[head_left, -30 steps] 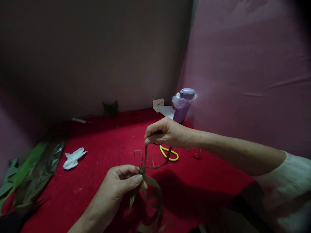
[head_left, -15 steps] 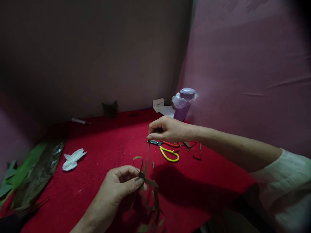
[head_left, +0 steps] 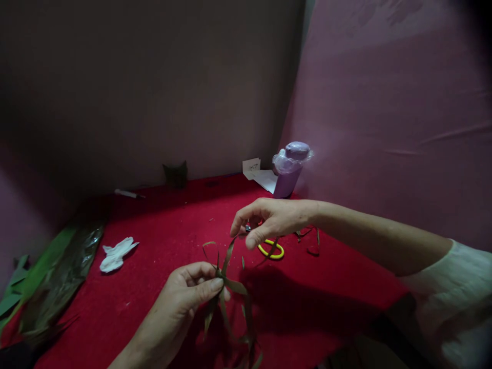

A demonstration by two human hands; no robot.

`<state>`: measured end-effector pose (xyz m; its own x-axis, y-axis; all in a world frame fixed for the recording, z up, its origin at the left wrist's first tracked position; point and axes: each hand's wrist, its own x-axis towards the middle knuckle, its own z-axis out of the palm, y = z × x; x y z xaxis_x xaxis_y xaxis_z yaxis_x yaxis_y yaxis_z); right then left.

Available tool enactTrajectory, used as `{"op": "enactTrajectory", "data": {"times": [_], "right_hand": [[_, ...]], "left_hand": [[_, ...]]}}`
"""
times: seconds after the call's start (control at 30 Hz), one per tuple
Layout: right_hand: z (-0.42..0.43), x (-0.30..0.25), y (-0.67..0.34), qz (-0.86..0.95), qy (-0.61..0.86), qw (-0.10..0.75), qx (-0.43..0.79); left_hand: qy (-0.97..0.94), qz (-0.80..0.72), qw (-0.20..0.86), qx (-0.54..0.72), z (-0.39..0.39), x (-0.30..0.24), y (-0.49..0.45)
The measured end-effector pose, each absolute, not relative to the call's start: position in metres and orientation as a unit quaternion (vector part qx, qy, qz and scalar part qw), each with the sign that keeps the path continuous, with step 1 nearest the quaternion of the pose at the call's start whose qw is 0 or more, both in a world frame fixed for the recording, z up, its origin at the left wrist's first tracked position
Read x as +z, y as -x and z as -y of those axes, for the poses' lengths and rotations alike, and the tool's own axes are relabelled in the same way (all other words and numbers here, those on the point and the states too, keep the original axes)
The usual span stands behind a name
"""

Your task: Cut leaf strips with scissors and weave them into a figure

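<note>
You have your left hand nearest, to the left of and nearer than the yellow-handled scissors; it is closed in a pinch, thumb against fingers, on a gathered bundle of narrow olive-green leaf strips; the bundle's loose ends hang below your fingers and one flat strip rises from the pinch. Your right hand is above the scissors, partly covering them; its fingers are curved and relaxed, the thumb parted from the forefinger; the rising strip ends close by the forefinger, and you cannot tell whether they touch.

A small green sliver lies left of the scissors on the red cloth; thin brownish scraps lie to their right; well to their left you have a crumpled white tissue and, beyond it, a brownish translucent plastic sheet.

Farther back than the scissors, a slim white tube lies far left; a dark green pointed object stands left; a folded white card and a tapered purple container, topped with clear plastic, stand behind.
</note>
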<state>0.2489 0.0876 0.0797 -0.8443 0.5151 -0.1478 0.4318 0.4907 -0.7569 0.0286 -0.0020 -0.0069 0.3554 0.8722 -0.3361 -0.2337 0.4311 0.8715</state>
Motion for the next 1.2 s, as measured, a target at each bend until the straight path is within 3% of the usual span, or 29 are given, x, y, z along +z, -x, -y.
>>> {"op": "enactTrajectory", "data": {"times": [0.27,0.47,0.67,0.77,1.0,1.2], "right_hand": [[-0.066,0.07,-0.241,0.956,0.244,0.088,0.134],[-0.064,0.064,-0.241,0.967,0.178,0.159,0.093],[-0.071,0.049,-0.246,0.95,0.082,0.164,-0.252],[-0.073,0.044,-0.248,0.925,0.037,0.202,-0.321],[-0.069,0.045,-0.245,0.956,0.042,0.13,-0.261],[-0.057,0.049,-0.238,0.968,0.162,0.137,0.132]], "left_hand": [[-0.367,-0.421,0.736,0.382,0.003,-0.003,-0.031],[-0.345,-0.404,0.754,0.386,0.002,-0.002,-0.03],[-0.322,-0.415,0.759,0.384,0.003,0.0,-0.031],[-0.312,-0.406,0.77,0.38,0.003,0.0,-0.032],[-0.328,-0.407,0.765,0.376,0.003,-0.002,-0.032],[-0.389,-0.441,0.713,0.381,0.006,0.003,-0.033]]}}
